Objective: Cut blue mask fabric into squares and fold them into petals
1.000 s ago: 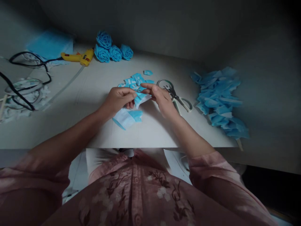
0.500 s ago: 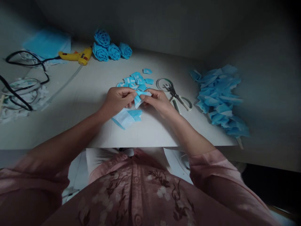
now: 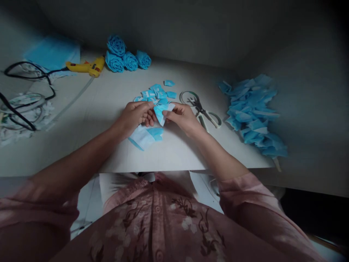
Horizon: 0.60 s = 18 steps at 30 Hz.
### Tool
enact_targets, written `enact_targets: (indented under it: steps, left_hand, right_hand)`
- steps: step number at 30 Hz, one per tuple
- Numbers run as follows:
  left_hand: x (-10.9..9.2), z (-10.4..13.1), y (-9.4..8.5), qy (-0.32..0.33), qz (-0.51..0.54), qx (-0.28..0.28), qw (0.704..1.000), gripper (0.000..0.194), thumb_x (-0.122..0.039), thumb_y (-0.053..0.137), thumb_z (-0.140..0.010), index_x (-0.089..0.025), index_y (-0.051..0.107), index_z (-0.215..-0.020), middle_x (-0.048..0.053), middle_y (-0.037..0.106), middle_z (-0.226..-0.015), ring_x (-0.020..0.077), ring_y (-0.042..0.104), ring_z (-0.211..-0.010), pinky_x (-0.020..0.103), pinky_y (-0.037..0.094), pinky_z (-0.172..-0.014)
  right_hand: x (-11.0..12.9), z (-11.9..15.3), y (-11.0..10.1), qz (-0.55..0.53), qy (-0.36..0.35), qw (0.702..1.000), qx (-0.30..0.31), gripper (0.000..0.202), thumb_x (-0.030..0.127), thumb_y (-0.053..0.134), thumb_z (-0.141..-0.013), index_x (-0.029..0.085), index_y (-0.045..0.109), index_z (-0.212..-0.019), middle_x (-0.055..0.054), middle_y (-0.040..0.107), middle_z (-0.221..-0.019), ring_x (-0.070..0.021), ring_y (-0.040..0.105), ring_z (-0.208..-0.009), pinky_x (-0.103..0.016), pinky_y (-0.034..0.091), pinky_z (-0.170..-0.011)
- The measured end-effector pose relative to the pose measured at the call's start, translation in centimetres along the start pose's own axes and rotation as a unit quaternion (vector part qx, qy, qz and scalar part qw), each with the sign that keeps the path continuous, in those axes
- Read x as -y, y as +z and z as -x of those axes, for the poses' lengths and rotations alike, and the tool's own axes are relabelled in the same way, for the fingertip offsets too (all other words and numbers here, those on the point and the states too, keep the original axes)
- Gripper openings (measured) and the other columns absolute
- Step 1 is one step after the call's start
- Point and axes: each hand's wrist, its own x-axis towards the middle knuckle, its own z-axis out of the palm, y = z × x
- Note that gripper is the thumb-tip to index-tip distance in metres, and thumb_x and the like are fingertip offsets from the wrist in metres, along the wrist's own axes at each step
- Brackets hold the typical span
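Observation:
My right hand (image 3: 182, 117) pinches a small folded blue-and-white piece (image 3: 161, 113) of thin paper or fabric between thumb and fingers. At its left edge is my left hand (image 3: 138, 115), thumb and forefinger pressed together at the piece's upper left corner and the other fingers curled. Just beyond my hands lie several small cut blue pieces (image 3: 158, 91), some with white marks. Closer to me, partly under my left hand, a larger blue-and-white scrap (image 3: 144, 138) rests on the table. Scissors (image 3: 202, 110) with pale handles lie right of my right hand.
Rolled blue roses (image 3: 116, 61) stand at the back, beside a yellow glue gun (image 3: 89, 67) with a black cord. A blue sheet stack (image 3: 51, 52) is at back left, tangled white strips (image 3: 40, 112) at left. Crumpled blue pieces (image 3: 253, 109) pile up on the right of the white table (image 3: 89, 145).
My left fingers have shifted slightly to the left edge of the piece, and more of its blue face shows. My right hand keeps its grip. The view has moved slightly.

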Motion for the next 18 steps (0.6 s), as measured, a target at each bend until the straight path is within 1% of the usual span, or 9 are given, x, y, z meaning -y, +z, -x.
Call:
enact_targets:
  steps: [2, 5, 7, 11, 18]
  left_hand:
    - [-0.04, 0.0, -0.01, 0.01, -0.034, 0.001, 0.999, 0.031, -0.04, 0.071, -0.089, -0.016, 0.066, -0.071, 0.003, 0.067, -0.06, 0.0105, 0.061, -0.052, 0.021, 0.046, -0.051]
    - [-0.21, 0.12, 0.07, 0.031, -0.104, 0.002, 0.994, 0.021, -0.032, 0.078, -0.081, -0.016, 0.067, -0.073, -0.001, 0.065, -0.058, 0.0092, 0.058, -0.052, 0.02, 0.046, -0.052]
    - [-0.3, 0.16, 0.14, 0.037, -0.125, 0.004, 0.991, 0.017, -0.028, 0.078, -0.079, -0.017, 0.066, -0.074, -0.002, 0.064, -0.058, 0.0091, 0.058, -0.053, 0.02, 0.047, -0.054]
    - [-0.24, 0.08, 0.16, 0.044, -0.139, 0.004, 0.989, 0.017, -0.027, 0.075, -0.08, -0.017, 0.064, -0.072, -0.002, 0.064, -0.058, 0.0087, 0.058, -0.053, 0.019, 0.048, -0.055]
    - [-0.05, 0.05, -0.04, 0.037, -0.142, 0.005, 0.989, 0.02, -0.031, 0.073, -0.083, -0.017, 0.064, -0.072, -0.002, 0.063, -0.057, 0.0083, 0.056, -0.051, 0.019, 0.046, -0.053]
  right_hand:
    - [0.04, 0.09, 0.08, 0.015, -0.014, 1.0, 0.009, 0.044, 0.059, 0.086, -0.076, 0.023, 0.06, -0.071, 0.004, 0.054, -0.069, -0.0133, 0.049, -0.068, -0.031, 0.044, -0.068]
    - [-0.03, 0.12, 0.14, 0.039, -0.023, 0.999, 0.014, 0.044, 0.056, 0.086, -0.078, 0.023, 0.058, -0.07, 0.004, 0.051, -0.069, -0.0134, 0.048, -0.068, -0.03, 0.041, -0.067]
    - [-0.19, 0.06, 0.08, 0.052, -0.025, 0.998, 0.01, 0.043, 0.054, 0.086, -0.078, 0.023, 0.058, -0.069, 0.004, 0.05, -0.069, -0.0134, 0.048, -0.068, -0.03, 0.04, -0.067]
    - [-0.56, -0.1, -0.13, 0.062, -0.032, 0.998, 0.006, 0.04, 0.052, 0.086, -0.08, 0.023, 0.059, -0.07, 0.005, 0.05, -0.069, -0.0136, 0.048, -0.069, -0.03, 0.04, -0.067]
    - [-0.63, -0.07, -0.06, 0.066, -0.033, 0.997, 0.0, 0.041, 0.055, 0.085, -0.079, 0.023, 0.06, -0.071, 0.004, 0.05, -0.07, -0.0144, 0.05, -0.07, -0.031, 0.041, -0.068]
